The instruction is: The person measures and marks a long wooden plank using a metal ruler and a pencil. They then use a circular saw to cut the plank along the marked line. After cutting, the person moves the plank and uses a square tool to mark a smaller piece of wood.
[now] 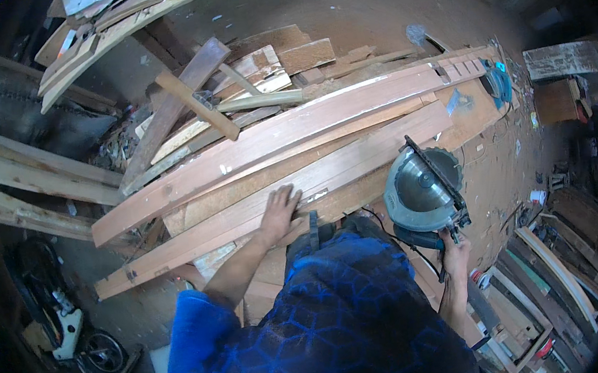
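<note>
My left hand (281,214) lies with fingers spread on a long reddish wooden board (362,163) in front of me. At my right side, my right hand (456,251) grips the rear handle of a circular saw (411,200). The saw is held off the board, near its right end, with its round blade and grey guard showing. A black cord (416,248) trails from the saw beside my body. Beyond the near board lies a second long board (273,150), with several notches cut near its right end.
A blue power tool (498,85) rests at the far board's right end. Scrap wood (307,54) is heaped behind the boards. Planks (35,170) stand at left, above a motorbike (73,327). Wooden frames and timber (523,308) lie at lower right. Another wood-laden bench (129,22) stands upper left.
</note>
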